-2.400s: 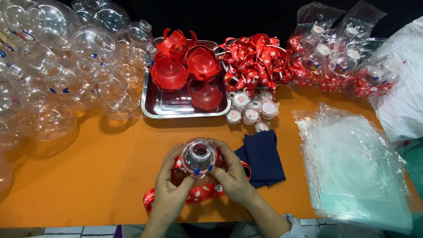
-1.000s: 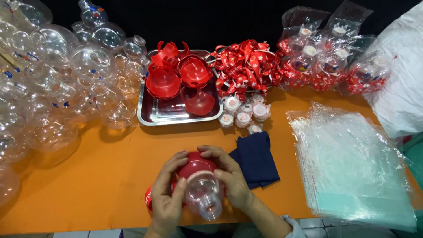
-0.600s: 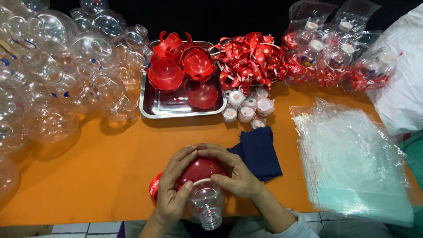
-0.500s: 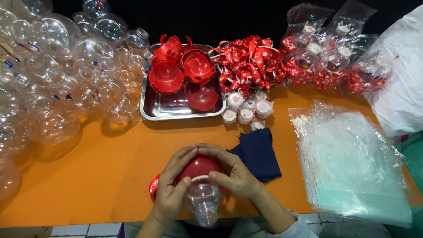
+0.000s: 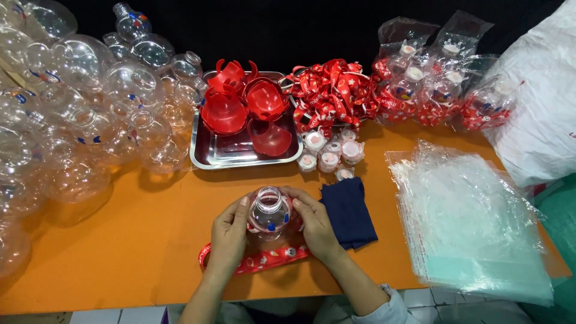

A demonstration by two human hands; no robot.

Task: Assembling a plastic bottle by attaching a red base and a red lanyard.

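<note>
Round clear plastic bottle (image 5: 269,214): now upright on the orange table (image 5: 120,240), open neck up; a second ago tipped toward the person. Left hand (image 5: 230,235) and right hand (image 5: 314,223) cup its sides. Red printed lanyard strap (image 5: 258,261) lies beneath; folded navy cloth (image 5: 348,213) just beside.

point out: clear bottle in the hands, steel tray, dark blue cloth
clear bottle (image 5: 269,211), head view, on its shoulder below the open mouth
steel tray (image 5: 240,153), head view, on bare floor near the front rim
dark blue cloth (image 5: 348,213), head view, on its middle
</note>
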